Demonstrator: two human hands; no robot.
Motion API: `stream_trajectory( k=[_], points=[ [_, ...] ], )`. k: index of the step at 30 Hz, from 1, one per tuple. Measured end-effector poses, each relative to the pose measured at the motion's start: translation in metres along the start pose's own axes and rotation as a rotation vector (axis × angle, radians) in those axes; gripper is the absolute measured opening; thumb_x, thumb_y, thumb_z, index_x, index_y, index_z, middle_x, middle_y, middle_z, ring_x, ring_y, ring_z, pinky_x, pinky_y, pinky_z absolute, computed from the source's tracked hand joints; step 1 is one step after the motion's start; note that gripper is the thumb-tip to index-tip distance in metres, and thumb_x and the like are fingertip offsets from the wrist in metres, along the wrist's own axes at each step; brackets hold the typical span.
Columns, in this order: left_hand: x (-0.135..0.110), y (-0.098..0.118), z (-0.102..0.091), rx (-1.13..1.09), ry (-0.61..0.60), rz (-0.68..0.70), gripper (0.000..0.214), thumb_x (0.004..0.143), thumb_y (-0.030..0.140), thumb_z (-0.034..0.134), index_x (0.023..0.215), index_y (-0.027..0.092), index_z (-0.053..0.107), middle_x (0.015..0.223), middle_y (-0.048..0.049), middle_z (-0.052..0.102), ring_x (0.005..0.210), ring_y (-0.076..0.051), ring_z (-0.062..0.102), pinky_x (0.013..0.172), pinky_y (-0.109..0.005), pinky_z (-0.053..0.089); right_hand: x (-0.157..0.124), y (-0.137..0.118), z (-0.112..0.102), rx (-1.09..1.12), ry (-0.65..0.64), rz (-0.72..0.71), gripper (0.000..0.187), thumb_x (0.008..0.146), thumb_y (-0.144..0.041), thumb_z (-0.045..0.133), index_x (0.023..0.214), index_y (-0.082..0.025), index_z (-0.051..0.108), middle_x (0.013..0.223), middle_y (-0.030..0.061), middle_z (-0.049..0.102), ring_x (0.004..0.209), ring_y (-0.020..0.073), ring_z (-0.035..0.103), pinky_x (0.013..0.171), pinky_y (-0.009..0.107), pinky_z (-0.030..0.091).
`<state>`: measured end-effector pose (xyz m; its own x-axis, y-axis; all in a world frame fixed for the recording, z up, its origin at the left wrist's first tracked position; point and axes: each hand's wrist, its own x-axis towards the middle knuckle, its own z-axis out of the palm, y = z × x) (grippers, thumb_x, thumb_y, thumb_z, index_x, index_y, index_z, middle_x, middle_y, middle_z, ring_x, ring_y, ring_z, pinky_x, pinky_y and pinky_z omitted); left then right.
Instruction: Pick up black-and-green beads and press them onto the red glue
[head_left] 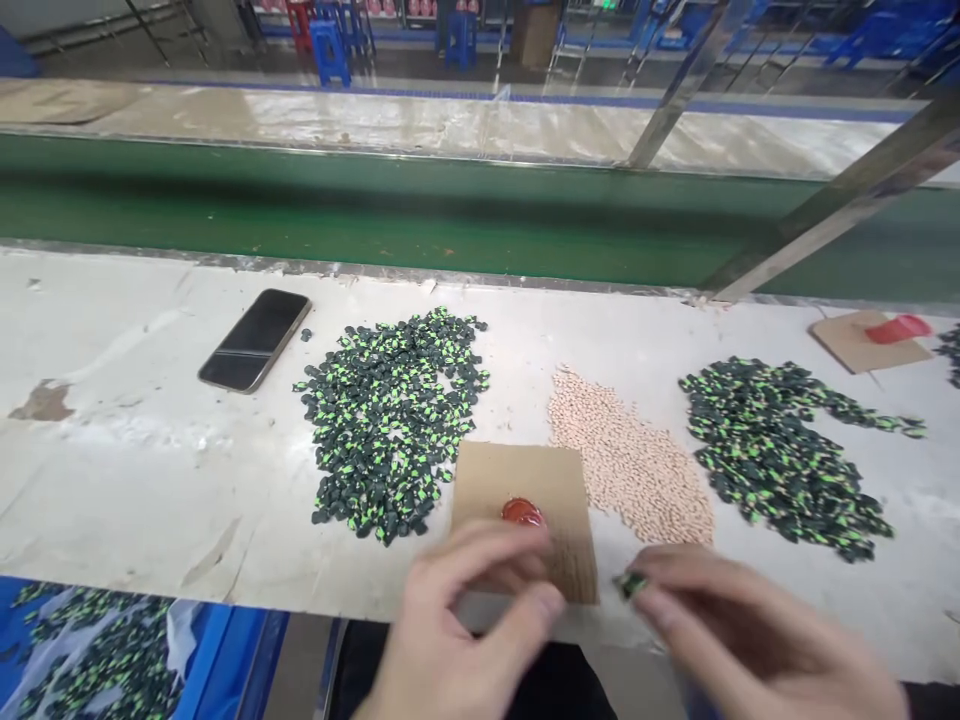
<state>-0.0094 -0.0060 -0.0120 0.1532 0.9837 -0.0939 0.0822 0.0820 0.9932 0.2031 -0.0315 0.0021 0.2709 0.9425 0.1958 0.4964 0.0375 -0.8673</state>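
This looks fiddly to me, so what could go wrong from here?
The tiny dark piece pinched in the right hand could slip. The left hand, close to the shiny red patch on the cardboard, might smear it if wet. The loose pale beads near the right hand could get scattered.

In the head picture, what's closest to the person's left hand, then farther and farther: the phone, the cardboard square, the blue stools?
From the left hand:
1. Cardboard square, partly hidden by it.
2. Phone, farther forward, off to the left.
3. Blue stools, way at the back.
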Motion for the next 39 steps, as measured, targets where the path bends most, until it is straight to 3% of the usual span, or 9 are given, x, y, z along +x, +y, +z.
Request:
stream_trajectory(
  k=[2, 3, 6, 10, 13, 17, 23, 32, 39],
  points=[
    [0.013, -0.007, -0.022, 0.555, 0.198, 0.361, 0.028, 0.097, 0.016, 0.062, 0.12, 0.023, 0.077, 0.111, -0.0108, 0.078, 0.097, -0.025, 0.073, 0.088, -0.039, 0.06, 0.015, 0.026, -0.02, -0.3, 0.224, 0.12, 0.015, 0.076, -0.046, 0.084, 0.077, -0.032, 0.082, 0.075, 0.0057, 0.083, 0.064, 0.0266, 0.078, 0.053, 0.035, 0.062],
    [0.021, -0.012, -0.032, 0.848, 0.243, 0.486, 0.028, 0.098, 0.015, 0.059, 0.12, 0.02, 0.075, 0.112, -0.014, 0.076, 0.097, -0.028, 0.071, 0.086, -0.043, 0.059, 0.024, 0.039, -0.03, -0.431, 0.331, 0.177, 0.018, 0.07, -0.049, 0.086, 0.071, -0.032, 0.081, 0.072, 0.0071, 0.082, 0.065, 0.0287, 0.078, 0.05, 0.037, 0.058],
    [0.042, -0.022, -0.05, 1.084, 0.184, 0.561, 0.027, 0.096, 0.013, 0.058, 0.116, 0.016, 0.076, 0.11, -0.0167, 0.076, 0.094, -0.033, 0.069, 0.079, -0.045, 0.056, 0.05, 0.074, -0.058, -0.58, 0.421, 0.214, 0.012, 0.072, -0.04, 0.083, 0.067, -0.031, 0.077, 0.065, 0.0077, 0.077, 0.061, 0.0261, 0.074, 0.053, 0.041, 0.052],
    [0.054, -0.025, -0.049, 1.172, 0.098, 0.59, 0.029, 0.095, 0.012, 0.055, 0.113, 0.019, 0.076, 0.107, -0.0135, 0.078, 0.094, -0.033, 0.069, 0.077, -0.044, 0.053, 0.066, 0.094, -0.076, -0.642, 0.399, 0.125, 0.026, 0.078, -0.048, 0.076, 0.063, -0.026, 0.075, 0.053, 0.0077, 0.07, 0.05, 0.022, 0.066, 0.051, 0.041, 0.045],
    [0.057, -0.024, -0.048, 1.221, 0.081, 0.614, 0.029, 0.096, 0.011, 0.051, 0.107, 0.018, 0.077, 0.102, -0.013, 0.078, 0.089, -0.032, 0.068, 0.075, -0.043, 0.053, 0.066, 0.095, -0.074, -0.694, 0.377, 0.017, 0.039, 0.085, -0.056, 0.068, 0.069, -0.022, 0.078, 0.064, 0.0127, 0.073, 0.055, 0.0237, 0.067, 0.053, 0.043, 0.045],
    [0.06, -0.024, -0.059, 1.25, 0.041, 0.65, 0.03, 0.101, 0.012, 0.046, 0.099, 0.016, 0.076, 0.096, -0.0109, 0.078, 0.082, -0.027, 0.069, 0.072, -0.038, 0.054, 0.059, 0.087, -0.05, -0.694, 0.288, -0.173, 0.046, 0.094, -0.058, 0.058, 0.088, -0.018, 0.08, 0.092, 0.0173, 0.079, 0.084, 0.0326, 0.074, 0.073, 0.047, 0.056],
    [0.065, -0.019, -0.059, 1.255, 0.018, 0.696, 0.025, 0.1, 0.013, 0.053, 0.107, 0.011, 0.076, 0.1, -0.0131, 0.077, 0.085, -0.029, 0.067, 0.072, -0.04, 0.052, 0.059, 0.068, -0.009, -0.74, -0.098, -0.566, 0.041, 0.107, -0.036, 0.045, 0.11, -0.01, 0.076, 0.106, 0.0189, 0.075, 0.096, 0.0331, 0.067, 0.082, 0.048, 0.056],
    [0.084, -0.02, -0.054, 1.256, 0.016, 0.759, 0.021, 0.095, 0.007, 0.06, 0.092, 0.015, 0.079, 0.087, -0.009, 0.076, 0.076, -0.027, 0.064, 0.066, -0.038, 0.05, 0.066, 0.077, 0.003, -0.714, -0.082, -0.622, 0.027, 0.103, -0.019, 0.051, 0.094, -0.013, 0.076, 0.09, 0.0138, 0.077, 0.078, 0.0275, 0.069, 0.069, 0.04, 0.058],
    [0.084, -0.013, -0.052, 1.27, 0.001, 0.761, 0.018, 0.096, 0.008, 0.06, 0.099, 0.013, 0.077, 0.092, -0.0096, 0.077, 0.081, -0.027, 0.065, 0.07, -0.038, 0.051, 0.068, 0.08, 0.006, -0.644, -0.065, -0.592, 0.027, 0.1, -0.015, 0.053, 0.09, -0.017, 0.077, 0.087, 0.0115, 0.079, 0.077, 0.0265, 0.074, 0.068, 0.04, 0.061]
  ],
)
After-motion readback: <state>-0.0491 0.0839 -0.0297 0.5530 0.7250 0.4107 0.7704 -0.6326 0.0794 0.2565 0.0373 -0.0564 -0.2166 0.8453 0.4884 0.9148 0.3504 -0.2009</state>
